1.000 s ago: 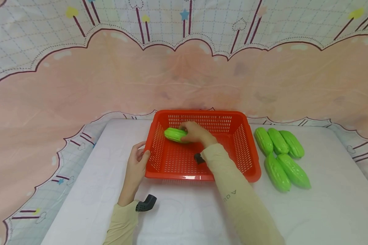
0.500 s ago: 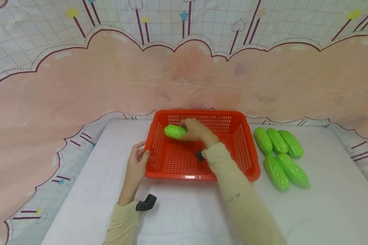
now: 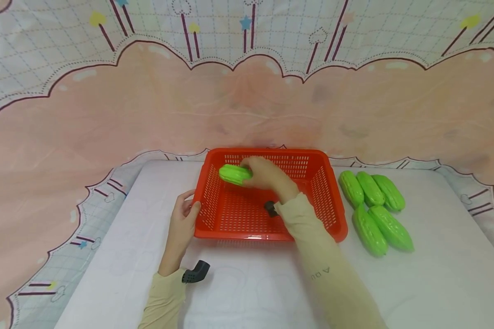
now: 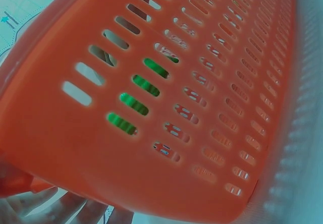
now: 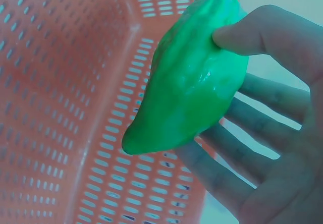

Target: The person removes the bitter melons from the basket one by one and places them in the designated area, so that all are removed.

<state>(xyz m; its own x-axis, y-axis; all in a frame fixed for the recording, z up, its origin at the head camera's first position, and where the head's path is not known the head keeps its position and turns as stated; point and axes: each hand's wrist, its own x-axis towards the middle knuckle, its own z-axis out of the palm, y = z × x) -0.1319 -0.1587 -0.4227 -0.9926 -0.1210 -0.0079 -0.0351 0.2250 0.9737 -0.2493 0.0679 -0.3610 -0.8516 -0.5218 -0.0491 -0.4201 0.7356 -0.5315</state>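
Observation:
My right hand [image 3: 267,176] holds a glossy, ridged green bitter melon [image 3: 233,174] above the floor of the red plastic basket [image 3: 247,236], near its left back part. The right wrist view shows the thumb pressed on one side of the bitter melon [image 5: 186,82] and the fingers round the other, its pointed end free. At the basket's left side, my left hand [image 3: 183,224] grips the rim, thumb on top. Fingers [image 4: 65,211] show below the rim in the left wrist view, partly hidden, and green shows through the slots of the basket wall [image 4: 60,143].
Right of the basket, several more green bitter melons [image 3: 370,230] lie in two rows on the white tabletop [image 3: 247,292]. A patterned cloth [image 3: 247,109] hangs behind the table.
My right hand has lifted slightly with the bitter melon, from low in the basket to a little higher. The left hand stays on the rim.

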